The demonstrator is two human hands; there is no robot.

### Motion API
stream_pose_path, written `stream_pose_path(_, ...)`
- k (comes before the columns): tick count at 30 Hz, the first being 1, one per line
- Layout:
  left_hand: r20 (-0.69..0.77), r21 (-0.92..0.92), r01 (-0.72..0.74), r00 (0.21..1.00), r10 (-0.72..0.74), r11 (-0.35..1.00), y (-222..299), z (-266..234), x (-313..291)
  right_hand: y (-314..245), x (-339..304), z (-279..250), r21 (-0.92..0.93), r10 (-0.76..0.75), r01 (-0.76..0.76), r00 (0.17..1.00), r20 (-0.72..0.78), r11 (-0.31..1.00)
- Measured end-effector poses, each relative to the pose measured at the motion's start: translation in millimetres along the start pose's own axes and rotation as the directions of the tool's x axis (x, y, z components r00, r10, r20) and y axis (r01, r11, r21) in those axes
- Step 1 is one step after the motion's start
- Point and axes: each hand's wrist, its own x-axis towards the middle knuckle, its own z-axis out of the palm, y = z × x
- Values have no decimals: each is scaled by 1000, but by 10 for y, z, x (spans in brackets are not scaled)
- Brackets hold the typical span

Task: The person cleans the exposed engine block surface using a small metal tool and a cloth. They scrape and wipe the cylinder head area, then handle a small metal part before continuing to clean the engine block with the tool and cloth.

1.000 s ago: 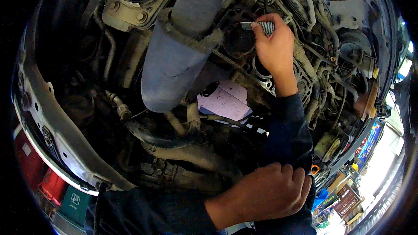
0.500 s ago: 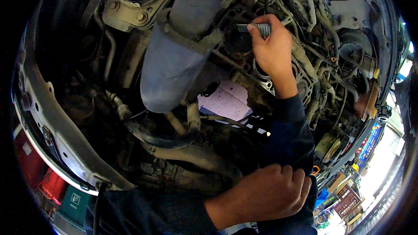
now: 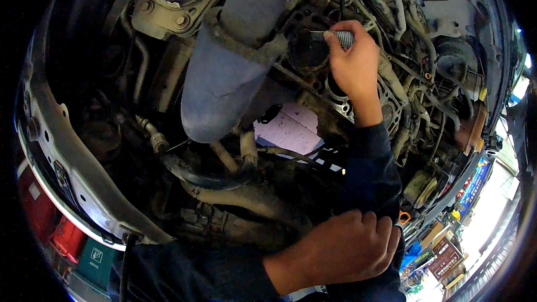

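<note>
My right hand reaches over an opened engine block, pinching a small tool with a ridged grey handle and a thin metal blade. The blade lies over the upper part of a dark round cylinder bore. Below my wrist, part of the block's flat metal face with its holes shows; my hand and forearm cover the rest. My left hand is closed in a fist beside my right sleeve, knuckles up. What its fingers hold, if anything, is hidden.
A thick grey duct hangs left of the block. Lower down is a curved black hose. A pinkish sheet shows through a gap. Hoses and wiring crowd the right; the car's front rail curves along the left.
My right hand has shifted slightly to the right, drawing the ridged tool and its blade along with it. My left fist stays in place.
</note>
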Motion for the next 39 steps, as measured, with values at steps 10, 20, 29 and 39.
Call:
stream_pose_path(10,5,-25,1,1000,-1,1000,4,32,3,-16,-48,30,-2,18,-18,999,-33,1000)
stream_pose_path(20,-33,46,-9,999,10,999,14,98,-1,-125,-14,5,-43,49,-50,999,-25,998)
stream_pose_path(29,-30,1,10,999,-10,1000,50,131,-17,-98,5,-32,-26,-17,18,1000,18,1000)
stream_pose_path(39,-31,-41,41,999,-43,998,41,163,-26,-45,115,-53,11,-241,242,955,171,970)
